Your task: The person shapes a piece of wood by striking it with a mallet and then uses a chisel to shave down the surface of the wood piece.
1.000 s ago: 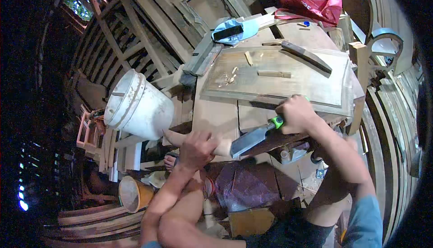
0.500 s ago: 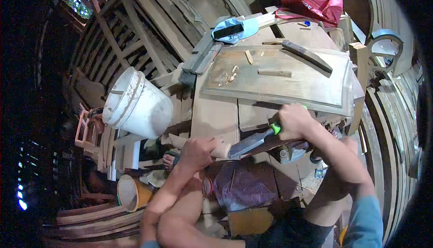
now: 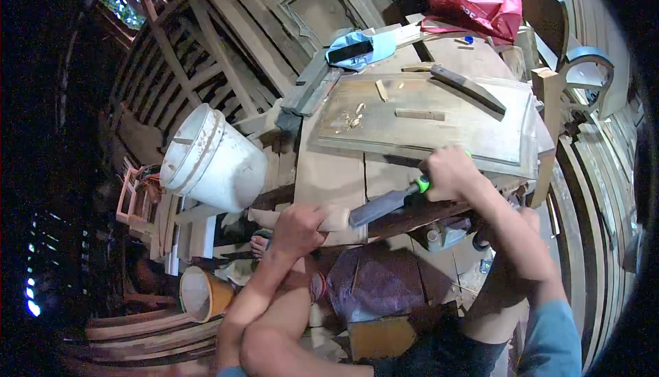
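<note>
Around a pale piece of wood (image 3: 334, 218) with a rounded end, my left hand (image 3: 299, 230) is closed, just above my knee. A thinner end of the wood sticks out on the hand's far left side. My right hand (image 3: 453, 173) grips the green and black handle of a file (image 3: 377, 207). Its broad grey steel meets the rounded end of the wood; the tip is hidden there. Beyond my hands, a framed wooden panel (image 3: 419, 113) carries a dark curved blade-like piece (image 3: 469, 89), a short wood strip (image 3: 420, 114) and shavings (image 3: 353, 120).
A white bucket (image 3: 223, 161) stands to the left, with a smaller orange bucket (image 3: 217, 295) lower down. A light blue cap (image 3: 360, 49) and a pink bag (image 3: 473, 3) lie at the back. Long boards (image 3: 590, 226) line the right side. A small jar (image 3: 434, 238) sits below my right hand.
The file has turned slightly, so more of its flat face shows against the wood's end. My right hand has shifted a little up; the left keeps hold of the wood. The view has moved slightly.
</note>
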Available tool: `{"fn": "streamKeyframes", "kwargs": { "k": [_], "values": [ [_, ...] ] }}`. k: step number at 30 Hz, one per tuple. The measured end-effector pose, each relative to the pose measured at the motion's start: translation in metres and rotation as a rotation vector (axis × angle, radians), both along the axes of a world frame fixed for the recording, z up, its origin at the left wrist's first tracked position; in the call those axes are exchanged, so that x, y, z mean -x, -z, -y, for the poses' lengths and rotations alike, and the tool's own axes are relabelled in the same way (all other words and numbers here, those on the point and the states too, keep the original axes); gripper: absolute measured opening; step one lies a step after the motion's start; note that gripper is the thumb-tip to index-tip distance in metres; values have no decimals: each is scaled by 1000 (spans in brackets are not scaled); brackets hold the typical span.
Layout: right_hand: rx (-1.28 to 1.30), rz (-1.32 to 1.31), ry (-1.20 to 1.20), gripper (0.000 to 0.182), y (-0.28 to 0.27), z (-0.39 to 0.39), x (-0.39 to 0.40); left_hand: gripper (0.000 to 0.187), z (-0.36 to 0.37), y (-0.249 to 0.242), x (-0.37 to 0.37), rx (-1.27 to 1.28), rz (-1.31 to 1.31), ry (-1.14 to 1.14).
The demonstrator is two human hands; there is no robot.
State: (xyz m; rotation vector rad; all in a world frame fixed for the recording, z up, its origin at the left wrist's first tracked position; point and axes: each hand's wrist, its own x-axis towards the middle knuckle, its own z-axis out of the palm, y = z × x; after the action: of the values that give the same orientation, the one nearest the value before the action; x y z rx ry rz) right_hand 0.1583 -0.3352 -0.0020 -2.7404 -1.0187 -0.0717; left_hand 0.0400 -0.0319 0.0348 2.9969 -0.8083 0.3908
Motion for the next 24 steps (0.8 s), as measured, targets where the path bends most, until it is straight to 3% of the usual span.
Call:
{"fn": "streamKeyframes", "kwargs": {
  "k": [4,6,14,18,24],
  "values": [
    [-61,24,12,28,3,2,-5,35,4,-6,-1,-5,39,5],
    [51,23,48,31,-4,2,-3,37,6,-7,0,7,57,28],
    [9,58,54,29,6,10,-9,53,7,-1,2,27,-156,-61],
    [1,75,71,28,2,12,-6,55,15,-7,1,89,-60,11],
    [-41,113,100,25,1,12,-4,54,16,-6,1,91,-126,-84]
  ]
}}
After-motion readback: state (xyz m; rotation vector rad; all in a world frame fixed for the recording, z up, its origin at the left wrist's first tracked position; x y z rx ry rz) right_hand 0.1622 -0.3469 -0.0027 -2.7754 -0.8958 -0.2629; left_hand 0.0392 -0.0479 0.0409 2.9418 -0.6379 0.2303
